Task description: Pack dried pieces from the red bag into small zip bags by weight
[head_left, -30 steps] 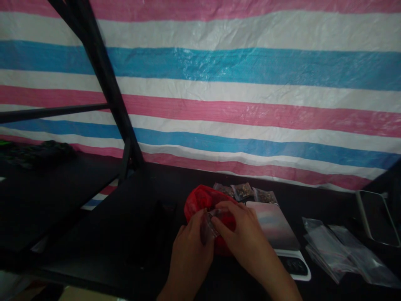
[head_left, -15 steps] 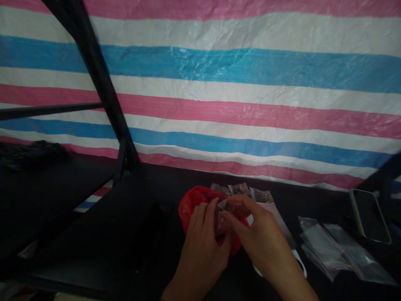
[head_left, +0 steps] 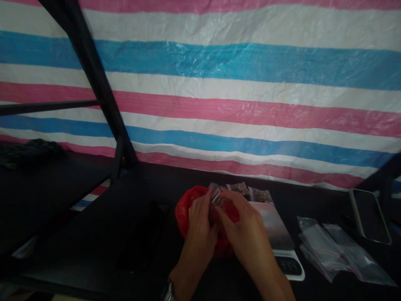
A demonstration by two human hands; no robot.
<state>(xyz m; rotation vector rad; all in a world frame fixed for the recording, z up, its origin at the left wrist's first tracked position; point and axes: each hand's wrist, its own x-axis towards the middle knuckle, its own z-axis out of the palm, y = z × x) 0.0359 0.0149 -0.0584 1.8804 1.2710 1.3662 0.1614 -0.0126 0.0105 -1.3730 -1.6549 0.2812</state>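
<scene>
My left hand and my right hand meet over a red plastic bag on the dark table. Together they pinch a small clear plastic pouch by its top edge, just above the red bag's mouth. What the pouch holds is hidden by my fingers. Behind the hands lie three small clear pouches filled with brownish bits, side by side.
A small digital scale with a shiny plate sits right of my hands. Empty clear pouches lie further right, beside a phone. A striped tarp hangs behind, with a black metal frame at left.
Both hands shifted slightly up and left over the red bag, still working the small clear pouch. The scale's plate is more exposed than half a second ago.
</scene>
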